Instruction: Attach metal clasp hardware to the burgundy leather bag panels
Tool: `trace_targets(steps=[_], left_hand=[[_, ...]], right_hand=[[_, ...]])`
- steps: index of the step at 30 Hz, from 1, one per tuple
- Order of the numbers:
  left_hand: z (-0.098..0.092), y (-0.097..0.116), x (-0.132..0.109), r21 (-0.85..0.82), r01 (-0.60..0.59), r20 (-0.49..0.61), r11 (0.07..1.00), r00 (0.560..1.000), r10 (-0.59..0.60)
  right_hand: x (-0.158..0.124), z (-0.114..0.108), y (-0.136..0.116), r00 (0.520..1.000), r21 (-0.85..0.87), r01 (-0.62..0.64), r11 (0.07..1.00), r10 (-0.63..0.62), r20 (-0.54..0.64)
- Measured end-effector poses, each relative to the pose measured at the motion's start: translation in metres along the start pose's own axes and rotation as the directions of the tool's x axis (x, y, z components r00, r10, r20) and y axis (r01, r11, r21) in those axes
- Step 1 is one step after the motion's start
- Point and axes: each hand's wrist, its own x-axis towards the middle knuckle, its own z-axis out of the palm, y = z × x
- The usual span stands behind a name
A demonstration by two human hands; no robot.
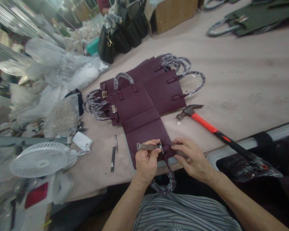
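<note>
A flat maroon leather bag piece (144, 128) lies at the near table edge, its plastic-wrapped handle (167, 184) hanging over the edge. My left hand (146, 160) is closed around a short metal punch tool (146, 146), with the tip at the handle tab. My right hand (191, 157) pinches that tab of the maroon piece beside the tool. A hammer (207, 125) with a red and black handle lies on the table just right of my hands, untouched.
More maroon bag panels (159, 86) with wrapped handles are stacked behind. Thin tools (113, 157), a white box (82, 141), a small white fan (39, 158) and plastic bags (60, 115) sit left. Black bags (120, 35), a cardboard box (175, 12) and green panels (255, 17) lie far back.
</note>
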Motion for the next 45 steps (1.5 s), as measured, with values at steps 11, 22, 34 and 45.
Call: trace_targets(steps=[11,22,34,45], left_hand=[[-0.008,0.003,0.016,-0.128,0.252,0.097,0.959,0.966,-0.241],[-0.009,-0.002,0.016,-0.153,0.238,0.104,0.959,0.969,-0.224],[-0.007,0.0,0.011,-0.046,0.059,0.07,0.997,0.996,-0.056],[0.002,0.004,0.002,0.087,-0.109,0.047,0.99,0.993,0.105]], right_hand=[[-0.005,-0.015,-0.021,0.957,-0.194,0.094,0.976,-0.034,0.289],[0.007,-0.019,-0.019,0.906,-0.213,0.104,0.971,-0.004,0.424],[0.011,-0.021,-0.018,0.876,-0.212,0.096,0.972,0.019,0.481],[-0.012,-0.011,-0.015,0.891,-0.369,0.191,0.91,-0.003,0.455]])
